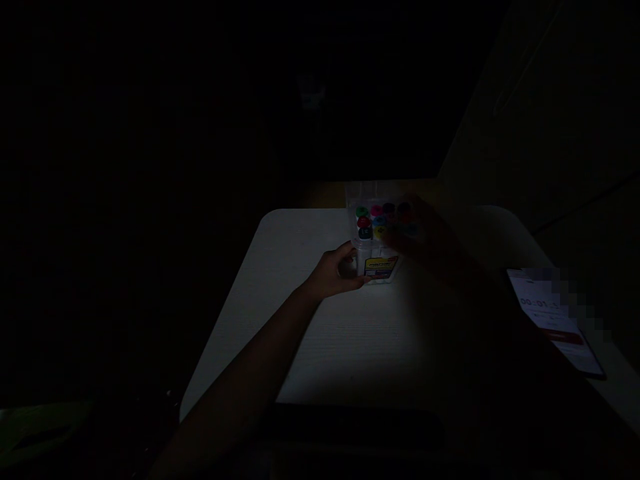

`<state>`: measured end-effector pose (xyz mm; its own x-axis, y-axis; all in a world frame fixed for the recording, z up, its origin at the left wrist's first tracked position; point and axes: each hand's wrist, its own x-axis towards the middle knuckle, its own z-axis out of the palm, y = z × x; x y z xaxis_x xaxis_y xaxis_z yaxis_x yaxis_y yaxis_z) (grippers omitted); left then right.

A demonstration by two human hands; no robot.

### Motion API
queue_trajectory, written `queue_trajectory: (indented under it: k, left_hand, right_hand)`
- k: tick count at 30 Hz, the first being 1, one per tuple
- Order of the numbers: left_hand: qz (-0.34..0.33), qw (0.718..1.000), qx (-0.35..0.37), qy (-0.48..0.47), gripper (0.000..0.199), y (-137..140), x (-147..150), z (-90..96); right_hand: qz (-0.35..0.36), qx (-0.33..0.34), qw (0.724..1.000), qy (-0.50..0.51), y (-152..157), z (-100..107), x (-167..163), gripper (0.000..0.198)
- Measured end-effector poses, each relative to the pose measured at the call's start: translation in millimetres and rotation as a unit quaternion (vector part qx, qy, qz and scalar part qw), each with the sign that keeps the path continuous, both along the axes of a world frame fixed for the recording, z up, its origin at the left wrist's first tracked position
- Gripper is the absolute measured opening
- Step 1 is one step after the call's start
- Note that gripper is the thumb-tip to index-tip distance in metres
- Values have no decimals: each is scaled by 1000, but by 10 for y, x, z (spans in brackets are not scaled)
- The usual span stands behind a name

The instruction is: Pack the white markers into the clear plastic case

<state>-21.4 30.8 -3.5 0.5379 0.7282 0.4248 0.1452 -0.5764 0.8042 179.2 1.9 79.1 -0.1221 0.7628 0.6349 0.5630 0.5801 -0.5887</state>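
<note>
Near the back of the white table stands a clear plastic case (361, 261) with a yellow label on its front. Its lid (354, 193) is raised at the back. Inside, several markers (363, 222) stand upright with coloured caps up, among them green, red, pink, blue and yellow. My left hand (334, 272) grips the case's lower left side, thumb and fingers curved round it. At the right of the case, my right hand (430, 233) is in deep shadow, thumb and fingers spread over the right-hand caps. Whether it touches them is too dark to tell.
A phone (555, 323) with a lit timer screen lies on the right side of the white table (260, 293). Behind the table rises a large dark panel (370, 100). Something green (45, 427) shows at lower left. The surroundings are very dark.
</note>
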Motion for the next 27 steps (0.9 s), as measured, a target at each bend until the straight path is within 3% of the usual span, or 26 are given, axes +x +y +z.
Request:
queue_trajectory:
  k: [4, 9, 12, 18, 21, 27]
  left_hand:
    - [10, 1000, -12, 8, 57, -7, -5, 0]
    - [9, 1000, -28, 2, 56, -19, 7, 13]
    - [17, 1000, -18, 5, 55, -28, 16, 40]
    - [25, 999, 2, 28, 48, -30, 24, 85]
    - [51, 997, 25, 43, 53, -21, 19, 77]
    - [32, 998, 4, 53, 65, -34, 34, 101]
  right_hand:
    - [-54, -36, 998, -2, -1, -26, 32, 79]
    - [-46, -56, 997, -33, -42, 31, 40, 80]
    - [-65, -2, 997, -47, -87, 50, 17, 80]
    - [-44, 142, 970, -193, -290, 186, -119, 55]
    - [-46, 159, 954, -250, -347, 232, -173, 46]
    - [-39, 145, 965, -215, -320, 220, -176, 39]
